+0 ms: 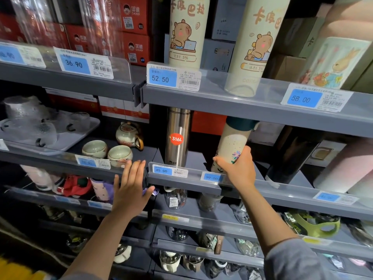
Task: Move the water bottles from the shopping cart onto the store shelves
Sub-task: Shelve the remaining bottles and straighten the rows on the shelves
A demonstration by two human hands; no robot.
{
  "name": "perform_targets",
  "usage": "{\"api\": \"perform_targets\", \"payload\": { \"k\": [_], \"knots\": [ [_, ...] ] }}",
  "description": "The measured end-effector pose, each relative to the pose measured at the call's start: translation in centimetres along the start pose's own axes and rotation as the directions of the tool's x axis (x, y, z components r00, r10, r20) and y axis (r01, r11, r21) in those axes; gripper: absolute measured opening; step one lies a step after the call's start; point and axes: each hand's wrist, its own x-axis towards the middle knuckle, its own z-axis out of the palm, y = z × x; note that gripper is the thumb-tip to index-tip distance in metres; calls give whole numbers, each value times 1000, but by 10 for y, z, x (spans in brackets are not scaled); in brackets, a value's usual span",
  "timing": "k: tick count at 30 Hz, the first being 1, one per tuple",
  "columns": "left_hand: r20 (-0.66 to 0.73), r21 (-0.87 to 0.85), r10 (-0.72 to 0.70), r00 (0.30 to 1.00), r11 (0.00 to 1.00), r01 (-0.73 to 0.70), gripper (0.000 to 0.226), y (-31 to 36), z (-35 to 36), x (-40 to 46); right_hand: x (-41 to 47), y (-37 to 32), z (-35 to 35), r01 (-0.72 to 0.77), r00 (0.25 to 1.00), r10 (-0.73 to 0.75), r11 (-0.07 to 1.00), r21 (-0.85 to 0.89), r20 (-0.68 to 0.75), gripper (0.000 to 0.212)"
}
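- Two hands reach into the store shelves: the right hand point(239, 170) curls its fingers round the lower part of a cream floral water bottle point(230, 146), holding it tilted over the middle shelf point(262, 188), its dark green cap tucked just under the edge of the shelf above.
- The left hand point(131, 190) is spread, fingers straight, its fingertips at the front rail where two shelf sections meet.
- One steel flask point(177, 138) with a red "316L" sticker stands upright just left of the held bottle; bare shelf floor shows between them.
- Right of the held bottle, a dark bottle point(286, 156) leans, then a pale pink one point(347, 170) lies near the frame edge.
- A clear lip runs along the shelf front, carrying two blue price tags, "45.00" point(162, 170) and "99.00" point(212, 177), the second just beside the right hand's wrist.
- On the top shelf, two tall capybara-print cups point(184, 37) stand, the right-hand one tilted, beside a rabbit-print one point(335, 63).
- Left section: two ceramic tea bowls point(107, 151) and one teapot point(128, 134), next to a tray of frosted glassware point(40, 126).
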Motion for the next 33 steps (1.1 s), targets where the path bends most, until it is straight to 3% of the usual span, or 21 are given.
{"api": "perform_targets", "payload": {
  "k": [18, 24, 26, 28, 31, 33],
  "knots": [
    [55, -23, 20, 998, 1000, -18, 77, 0, -9, 0, -5, -4, -5, 11, 1000, -12, 1000, 23, 18, 68],
    [-180, -175, -34, 983, 985, 2, 56, 34, -36, -6, -17, 2, -21, 29, 996, -51, 961, 274, 75, 92],
    [-242, -200, 88, 966, 970, -139, 46, 70, -42, -7, -31, 12, -31, 73, 994, -94, 954, 290, 57, 96],
    [-287, -227, 274, 918, 912, -343, 36, 112, -37, -7, -44, 28, -47, 118, 992, -125, 959, 258, 8, 86],
    [-397, -242, 478, 784, 769, -592, 24, 175, -22, -6, -48, 55, -86, 139, 987, -118, 964, 226, -106, 68],
    [-445, -242, 536, 718, 700, -672, 20, 212, -9, -3, -43, 72, -115, 127, 983, -92, 968, 219, -162, 62]
  ]
}}
